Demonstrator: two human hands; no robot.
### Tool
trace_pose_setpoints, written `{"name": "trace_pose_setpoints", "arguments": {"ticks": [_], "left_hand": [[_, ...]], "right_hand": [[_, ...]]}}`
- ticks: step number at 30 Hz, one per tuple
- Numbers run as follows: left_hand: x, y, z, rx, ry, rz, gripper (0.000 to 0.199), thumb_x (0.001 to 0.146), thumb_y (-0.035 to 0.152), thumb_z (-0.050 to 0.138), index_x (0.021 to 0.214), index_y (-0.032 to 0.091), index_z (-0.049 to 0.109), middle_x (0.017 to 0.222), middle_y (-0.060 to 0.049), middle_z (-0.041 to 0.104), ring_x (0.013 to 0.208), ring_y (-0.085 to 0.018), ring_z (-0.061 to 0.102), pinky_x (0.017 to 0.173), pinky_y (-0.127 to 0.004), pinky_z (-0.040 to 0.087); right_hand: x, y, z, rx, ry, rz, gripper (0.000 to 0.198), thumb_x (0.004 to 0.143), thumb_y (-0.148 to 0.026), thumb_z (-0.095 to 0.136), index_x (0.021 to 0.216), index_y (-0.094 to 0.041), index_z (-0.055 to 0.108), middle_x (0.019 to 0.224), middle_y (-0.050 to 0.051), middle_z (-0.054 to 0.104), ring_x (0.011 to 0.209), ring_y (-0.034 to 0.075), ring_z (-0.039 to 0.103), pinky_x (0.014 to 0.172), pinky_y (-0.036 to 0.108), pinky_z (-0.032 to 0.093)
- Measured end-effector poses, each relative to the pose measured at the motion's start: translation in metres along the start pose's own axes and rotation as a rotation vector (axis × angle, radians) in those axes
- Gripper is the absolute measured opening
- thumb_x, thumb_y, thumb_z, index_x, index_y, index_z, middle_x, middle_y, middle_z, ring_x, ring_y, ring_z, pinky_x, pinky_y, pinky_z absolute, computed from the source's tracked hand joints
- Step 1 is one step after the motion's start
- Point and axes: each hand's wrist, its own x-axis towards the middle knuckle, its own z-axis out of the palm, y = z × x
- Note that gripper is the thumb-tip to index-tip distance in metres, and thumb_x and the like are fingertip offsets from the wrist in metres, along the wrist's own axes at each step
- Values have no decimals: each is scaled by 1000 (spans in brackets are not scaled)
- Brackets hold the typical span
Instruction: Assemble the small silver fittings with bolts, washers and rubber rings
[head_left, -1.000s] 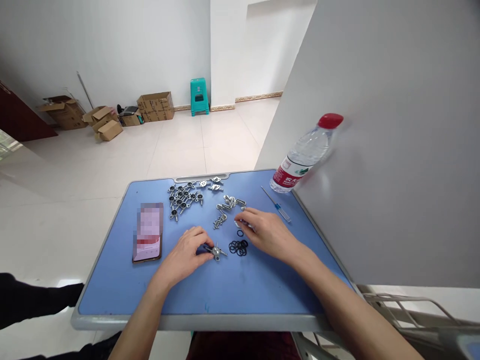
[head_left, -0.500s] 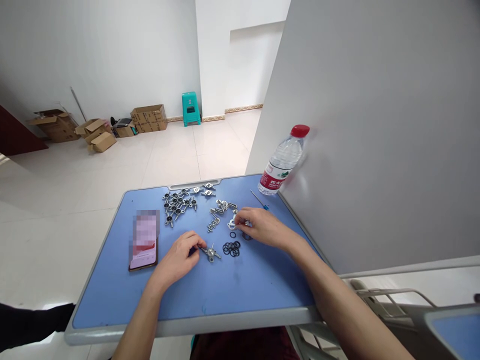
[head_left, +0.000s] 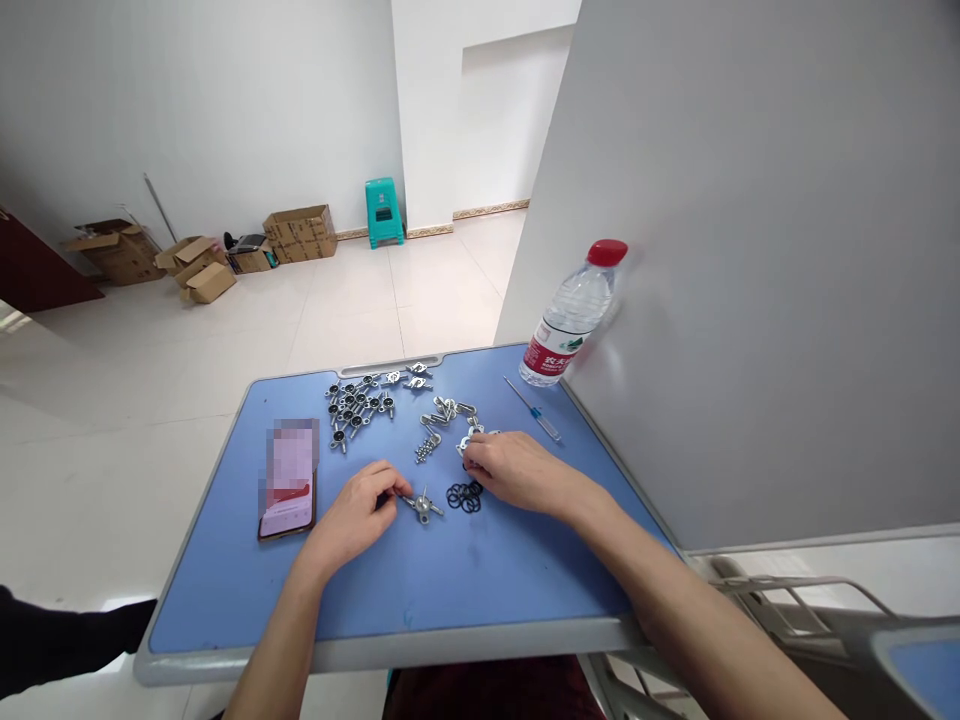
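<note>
My left hand [head_left: 371, 497] is closed, thumb and fingertips pinching one arm of a small metal fitting [head_left: 423, 506] with several stubs, low on the blue table. My right hand [head_left: 510, 468] is bent down, its fingertips together at the tabletop just above a pile of black O-rings [head_left: 466, 496]. Whatever lies under those fingertips is hidden. Flat metal plates [head_left: 474, 436] show just beyond my right fingers. Farther back lie looped metal parts [head_left: 448, 409] and a small heap of screws [head_left: 428, 449].
Several metal fittings with black centres [head_left: 355, 405] stand at the table's back left, beside metal plates [head_left: 418, 377]. A phone [head_left: 289, 485] lies on the left. A screwdriver [head_left: 534, 410] and a water bottle [head_left: 571, 315] are at the right, near a grey partition [head_left: 750, 280].
My right hand has moved down from the metal plates toward the O-rings, covering the single ring that lay apart. The screwdriver handle shows now. My left hand keeps its hold.
</note>
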Motion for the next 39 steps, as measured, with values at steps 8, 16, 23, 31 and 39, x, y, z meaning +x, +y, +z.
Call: {"name": "trace_pose_setpoints", "arguments": {"ticks": [8,16,23,31,39], "left_hand": [[0,0,-1,13,13,14,27,81,6,42,85,19,65,94,-4,63,87,-18,61,76,-29,48],[0,-2,0,-5,125,-3,17,85,14,48,89,19,63,92,-3,62,83,-17,59,76,-29,48],[2,0,3,-22,282,48,15,87,17,48,90,20,62,96,-4,62,90,-18,58,82,-33,49],[3,2,4,13,381,92,16,88,16,47,88,20,63,92,-4,62,87,-18,58,80,-31,47],[2,7,7,102,330,178,17,94,27,52,99,21,66,97,-5,65,95,-21,58,91,-37,42]], "right_hand": [[2,-13,-4,-192,-95,22,29,80,7,46,92,-11,65,93,11,68,74,20,66,51,29,25],[1,-16,-2,-183,-65,5,28,82,7,44,93,-11,63,91,12,66,69,19,64,51,29,29],[0,-13,2,-67,33,-36,20,90,-1,45,86,-14,60,83,9,65,64,17,60,53,29,31],[-1,-3,1,60,82,-9,19,91,-6,44,84,-15,59,86,7,63,65,16,56,57,28,33],[-1,-12,4,594,272,-134,10,90,-12,52,86,-18,60,81,1,64,66,12,53,62,23,41]]}}
